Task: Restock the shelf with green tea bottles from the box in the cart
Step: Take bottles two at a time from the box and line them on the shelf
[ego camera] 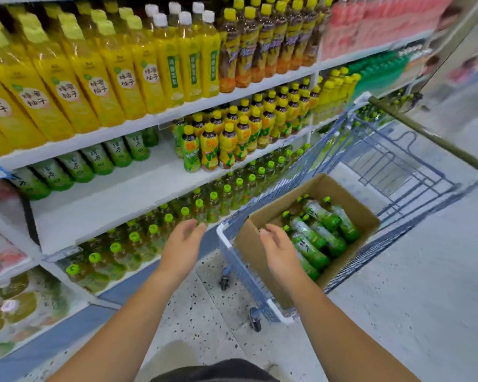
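Stock entry, as I see it. Left hand [184, 238]: fingers loosely spread, holding nothing, in front of the lower shelving. Right hand [279, 249]: fingers relaxed and apart, empty, over the near left edge of the cardboard box [353, 208]. Green tea bottles [319, 216]: lying on their sides in the box, which sits in the blue wire cart [329, 150] to the right. Shelf [108, 205]: one row of green tea bottles at its far left, the near part bare.

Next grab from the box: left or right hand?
Right. The right hand hovers open over the near edge of the box, just beside the green tea bottles. The left hand is nearer the shelf, outside the cart.
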The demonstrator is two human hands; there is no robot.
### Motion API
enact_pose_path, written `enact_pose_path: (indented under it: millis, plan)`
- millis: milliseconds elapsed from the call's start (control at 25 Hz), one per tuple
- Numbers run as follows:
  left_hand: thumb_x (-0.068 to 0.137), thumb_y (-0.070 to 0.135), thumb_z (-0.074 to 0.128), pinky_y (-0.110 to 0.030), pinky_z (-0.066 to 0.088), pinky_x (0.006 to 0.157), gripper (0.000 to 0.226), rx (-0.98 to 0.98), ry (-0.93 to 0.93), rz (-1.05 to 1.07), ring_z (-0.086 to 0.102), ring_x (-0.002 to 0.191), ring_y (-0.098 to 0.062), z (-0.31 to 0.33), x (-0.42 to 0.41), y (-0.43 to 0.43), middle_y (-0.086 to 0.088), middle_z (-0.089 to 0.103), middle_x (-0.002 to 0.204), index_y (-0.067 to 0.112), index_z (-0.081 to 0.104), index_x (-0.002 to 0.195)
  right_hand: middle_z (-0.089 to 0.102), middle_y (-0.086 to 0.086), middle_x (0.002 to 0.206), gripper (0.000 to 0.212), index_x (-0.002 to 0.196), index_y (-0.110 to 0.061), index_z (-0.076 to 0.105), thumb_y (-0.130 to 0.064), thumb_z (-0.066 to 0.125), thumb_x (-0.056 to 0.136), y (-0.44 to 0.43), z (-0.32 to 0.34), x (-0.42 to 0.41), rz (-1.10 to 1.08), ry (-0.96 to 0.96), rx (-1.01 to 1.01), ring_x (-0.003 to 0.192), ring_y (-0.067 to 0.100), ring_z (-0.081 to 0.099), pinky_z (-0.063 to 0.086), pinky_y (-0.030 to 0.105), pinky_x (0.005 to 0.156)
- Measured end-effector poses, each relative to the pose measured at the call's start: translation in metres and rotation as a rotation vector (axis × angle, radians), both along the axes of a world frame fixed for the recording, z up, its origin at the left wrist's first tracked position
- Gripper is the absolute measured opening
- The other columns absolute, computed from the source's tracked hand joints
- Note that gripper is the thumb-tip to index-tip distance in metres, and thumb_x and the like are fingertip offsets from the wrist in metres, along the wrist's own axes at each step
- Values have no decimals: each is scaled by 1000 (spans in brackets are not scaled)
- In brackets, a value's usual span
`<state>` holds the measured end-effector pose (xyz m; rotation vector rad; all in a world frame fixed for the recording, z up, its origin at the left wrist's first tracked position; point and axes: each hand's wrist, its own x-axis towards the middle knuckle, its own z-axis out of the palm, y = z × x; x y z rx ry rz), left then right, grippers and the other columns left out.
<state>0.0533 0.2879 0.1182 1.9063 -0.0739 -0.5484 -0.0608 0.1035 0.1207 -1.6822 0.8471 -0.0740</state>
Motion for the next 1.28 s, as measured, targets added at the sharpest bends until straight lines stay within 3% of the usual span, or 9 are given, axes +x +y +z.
enact_pose_path:
  millis: [280,480,680,800,920,1000,1080,1200,1280]
  plan:
    - [98,52,51,-46,44,104,46,-71,197,123,53,124,-20,-5,-64,-100,3,53,137,26,54,136,50,-8,137,54,149,-23,40,-47,48,101,-105,8,-73,29,83,-50,114,5,48,36,25,97]
    - [96,60,47,-39,45,93,48,-82,308,73,55,116,-18,-23,-91,-146,6,56,130,31,50,134,50,-4,143,51,147,-27,43,-47,47,100,-168,6,-91,44,198,-81,114,8,48,37,29,96]
    - [96,57,51,-38,43,96,58,-81,396,51,52,117,-17,-59,-77,-196,2,53,141,23,46,143,50,-2,145,53,149,-23,41,-45,48,102,-216,-18,-78,15,339,-120,117,8,46,36,28,95]
    - [97,54,52,-35,40,94,63,-74,414,58,55,112,-14,-83,-62,-224,4,54,135,20,41,149,47,-3,148,54,150,-22,40,-44,47,102,-239,-45,-64,14,415,-128,120,8,45,35,27,94]
    - [98,52,53,-37,39,105,65,-14,391,33,49,130,-20,-109,-50,-252,0,48,147,17,38,151,47,-3,149,54,151,-24,38,-45,46,102,-262,-79,-50,37,466,-132,124,11,45,35,28,96]
    - [97,52,53,-33,38,104,67,25,361,-14,46,135,-21,-129,-47,-273,-2,43,153,17,37,152,48,-3,148,52,150,-25,39,-45,46,102,-279,-100,-40,51,480,-130,125,12,45,35,29,97]
    - [96,56,52,-27,38,95,70,43,374,-58,51,127,-17,-154,-49,-299,1,42,153,20,35,153,50,-4,146,53,150,-26,40,-46,46,101,-297,-124,-32,58,496,-140,123,12,47,35,29,95]
    - [94,59,53,-22,40,78,72,99,385,-79,55,95,-2,-186,-49,-331,4,43,148,21,34,153,50,-4,145,54,150,-24,39,-45,47,101,-329,-153,-18,119,510,-177,122,11,48,34,27,96]
    - [92,59,55,-25,39,77,75,174,390,-41,56,92,-3,-214,-51,-355,4,48,136,19,34,152,51,-2,146,55,150,-21,39,-43,48,101,-359,-177,-5,180,519,-229,129,16,49,34,28,100]
